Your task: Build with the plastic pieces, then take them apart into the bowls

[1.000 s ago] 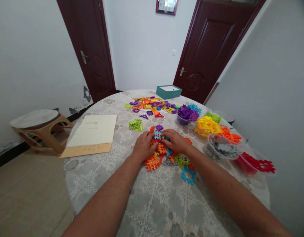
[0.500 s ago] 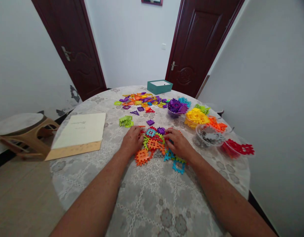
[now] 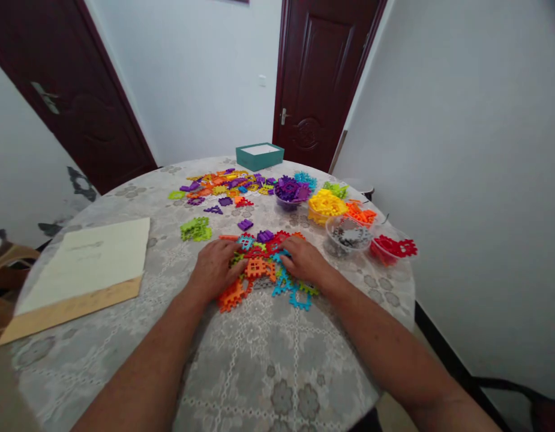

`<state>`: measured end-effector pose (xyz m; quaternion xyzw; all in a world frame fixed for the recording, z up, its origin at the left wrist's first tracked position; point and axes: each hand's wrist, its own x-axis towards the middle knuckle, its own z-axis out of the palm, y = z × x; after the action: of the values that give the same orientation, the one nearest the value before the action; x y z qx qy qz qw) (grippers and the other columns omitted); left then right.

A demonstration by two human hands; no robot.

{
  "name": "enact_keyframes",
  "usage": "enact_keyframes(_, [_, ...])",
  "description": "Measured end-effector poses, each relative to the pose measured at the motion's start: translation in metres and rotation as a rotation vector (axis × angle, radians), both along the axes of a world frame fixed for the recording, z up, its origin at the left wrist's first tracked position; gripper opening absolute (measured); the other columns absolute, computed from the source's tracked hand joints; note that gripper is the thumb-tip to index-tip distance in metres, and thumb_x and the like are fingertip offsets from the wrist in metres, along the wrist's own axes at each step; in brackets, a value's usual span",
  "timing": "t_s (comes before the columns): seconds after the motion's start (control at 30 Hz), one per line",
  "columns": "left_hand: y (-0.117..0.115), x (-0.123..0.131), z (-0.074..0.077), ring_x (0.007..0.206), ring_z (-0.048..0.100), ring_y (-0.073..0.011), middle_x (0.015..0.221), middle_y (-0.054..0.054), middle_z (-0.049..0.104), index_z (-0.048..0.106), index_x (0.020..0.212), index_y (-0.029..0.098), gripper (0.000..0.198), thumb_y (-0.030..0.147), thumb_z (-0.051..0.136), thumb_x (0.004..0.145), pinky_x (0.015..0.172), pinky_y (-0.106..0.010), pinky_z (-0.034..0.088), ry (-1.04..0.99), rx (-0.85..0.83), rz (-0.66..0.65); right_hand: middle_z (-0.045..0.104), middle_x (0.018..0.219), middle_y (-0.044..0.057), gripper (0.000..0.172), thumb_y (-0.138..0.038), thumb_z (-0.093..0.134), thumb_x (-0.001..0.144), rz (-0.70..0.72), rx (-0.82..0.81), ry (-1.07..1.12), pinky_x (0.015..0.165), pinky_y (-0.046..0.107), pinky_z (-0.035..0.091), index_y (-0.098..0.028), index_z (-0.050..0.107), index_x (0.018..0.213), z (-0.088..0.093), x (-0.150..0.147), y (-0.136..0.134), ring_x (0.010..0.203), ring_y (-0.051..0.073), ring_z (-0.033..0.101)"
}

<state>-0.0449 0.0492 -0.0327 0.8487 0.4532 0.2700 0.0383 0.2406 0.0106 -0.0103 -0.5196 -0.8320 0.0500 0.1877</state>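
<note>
Nearest the person, both forearms reached forward over the lace-covered round table. The left hand and right hand lay palm down, fingers loosely bent and set on opposite edges of the cluster of interlocked tiles. The fingertips were sunk among the pieces, so I could not tell whether either hand pinched a tile or merely pressed on it.

The cluster lay flat on the cloth directly between the two hands and touched both. Its long axis ran left to right across the person's front, and neither hand was clearly nearer to it. One orange tile jutted out at the near left and one blue tile at the near right.

Well to the left sat one cream sheet on one brown envelope. Just beyond the cluster lay one loose purple piece and one small green pile.

Four heaped tubs curved away on the right: red, grey, yellow and purple. Farther off were one scattered heap of mixed tiles, one teal box and two dark doors.
</note>
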Motion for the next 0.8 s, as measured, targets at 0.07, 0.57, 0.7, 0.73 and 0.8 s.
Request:
enact_keyframes(0.07, [-0.004, 0.006, -0.001, 0.124, 0.062, -0.0341, 0.130, -0.013, 0.071, 0.075, 0.124, 0.027, 0.042, 0.052, 0.066, 0.091, 0.110, -0.052, 0.045, 0.017, 0.003, -0.053, 0.068, 0.122, 0.012, 0.025, -0.022, 0.063, 0.096, 0.087, 0.020, 0.056, 0.103, 0.039, 0.050, -0.020, 0.068, 0.120, -0.001, -0.006, -0.002, 0.116, 0.026, 0.062])
enact_keyframes(0.57, [-0.016, -0.003, 0.020, 0.130, 0.057, -0.0319, 0.136, -0.011, 0.066, 0.074, 0.107, 0.024, 0.028, 0.046, 0.063, 0.093, 0.110, -0.050, 0.045, 0.143, -0.120, -0.173, 0.070, 0.117, 0.013, 0.025, -0.013, 0.061, 0.091, -0.092, 0.138, 0.217, 0.102, 0.038, 0.050, -0.016, 0.070, 0.114, -0.016, 0.016, 0.017, 0.111, 0.025, 0.063])
enact_keyframes(0.7, [-0.015, -0.006, 0.022, 0.121, 0.060, -0.0288, 0.125, -0.010, 0.067, 0.072, 0.097, 0.022, 0.014, 0.030, 0.063, 0.088, 0.106, -0.046, 0.048, 0.095, -0.151, -0.198, 0.074, 0.111, 0.013, 0.026, -0.016, 0.061, 0.091, -0.234, 0.118, 0.246, 0.099, 0.038, 0.051, -0.014, 0.072, 0.115, -0.012, 0.025, 0.020, 0.103, 0.025, 0.066])
enact_keyframes(0.73, [-0.015, -0.006, 0.023, 0.119, 0.061, -0.0285, 0.122, -0.010, 0.068, 0.071, 0.095, 0.022, 0.013, 0.028, 0.062, 0.088, 0.105, -0.045, 0.049, 0.087, -0.150, -0.199, 0.075, 0.109, 0.013, 0.027, -0.017, 0.061, 0.091, -0.257, 0.110, 0.264, 0.098, 0.037, 0.051, -0.014, 0.072, 0.115, -0.012, 0.027, 0.021, 0.101, 0.025, 0.067])
enact_keyframes(0.8, [-0.015, -0.005, 0.023, 0.119, 0.061, -0.0286, 0.122, -0.011, 0.068, 0.070, 0.093, 0.021, 0.012, 0.025, 0.061, 0.086, 0.106, -0.045, 0.049, 0.078, -0.147, -0.201, 0.076, 0.107, 0.012, 0.030, -0.019, 0.062, 0.090, -0.287, 0.093, 0.313, 0.094, 0.037, 0.053, -0.015, 0.073, 0.117, -0.012, 0.030, 0.022, 0.096, 0.024, 0.068])
